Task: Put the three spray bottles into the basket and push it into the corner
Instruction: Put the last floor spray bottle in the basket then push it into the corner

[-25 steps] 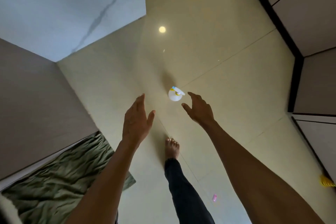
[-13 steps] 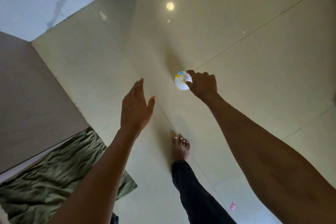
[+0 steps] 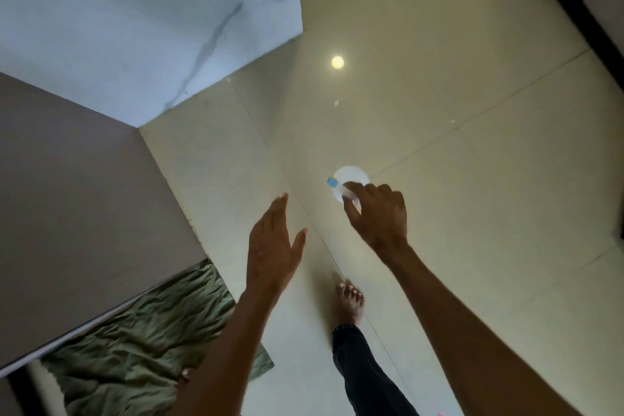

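Since half a second ago the right hand [image 3: 380, 214] has closed further over the top of the white spray bottle [image 3: 351, 179], and the view has swung back so the marble-patterned wall and the dark skirting show again. The bottle is seen from straight above as a pale round disc with a small blue nozzle tip pointing left. The right hand's fingers [image 3: 351, 186] curl over its head, thumb on the near side, gripping it; whether its base rests on the floor cannot be told. The left hand [image 3: 270, 246] hangs beside it, fingers straight and together, thumb spread, empty and well clear of the bottle.

The floor [image 3: 472, 179] is glossy cream tile with thin grout lines crossing near the bottle, and a round ceiling light is mirrored in it farther out. At upper left stands a pale wall panel [image 3: 135, 17] with grey veining; below it a flat brown panel [image 3: 74, 179] runs down to a white edge. Crumpled green cloth [image 3: 152, 331] lies at lower left. A dark skirting strip [image 3: 580, 10] cuts across the upper right corner. A bare foot [image 3: 349, 302] stands on the tile beneath the hands, dark trouser leg above it
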Action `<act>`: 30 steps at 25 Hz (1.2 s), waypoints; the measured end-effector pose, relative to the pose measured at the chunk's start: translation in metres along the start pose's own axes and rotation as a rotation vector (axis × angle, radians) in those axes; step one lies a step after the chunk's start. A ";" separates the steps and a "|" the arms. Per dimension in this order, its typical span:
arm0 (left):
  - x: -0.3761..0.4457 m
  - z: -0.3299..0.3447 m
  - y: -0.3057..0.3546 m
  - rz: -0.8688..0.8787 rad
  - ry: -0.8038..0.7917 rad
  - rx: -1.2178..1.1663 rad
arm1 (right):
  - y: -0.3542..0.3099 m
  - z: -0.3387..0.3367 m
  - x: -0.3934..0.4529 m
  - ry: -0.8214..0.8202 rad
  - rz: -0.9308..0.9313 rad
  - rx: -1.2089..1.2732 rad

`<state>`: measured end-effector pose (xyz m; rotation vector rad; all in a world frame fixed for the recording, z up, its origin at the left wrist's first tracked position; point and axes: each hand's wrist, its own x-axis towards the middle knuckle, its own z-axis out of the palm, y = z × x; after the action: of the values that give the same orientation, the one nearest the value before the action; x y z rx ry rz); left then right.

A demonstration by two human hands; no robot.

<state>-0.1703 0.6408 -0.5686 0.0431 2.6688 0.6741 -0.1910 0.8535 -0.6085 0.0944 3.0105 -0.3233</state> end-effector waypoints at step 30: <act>-0.403 -0.570 -0.180 -0.288 0.998 -0.126 | -0.672 -0.504 -0.185 -0.036 -0.773 0.641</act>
<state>0.0006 0.1750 -0.0451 -0.9187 3.4097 0.9295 -0.1100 0.2968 0.0424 -1.0089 2.6337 -1.3041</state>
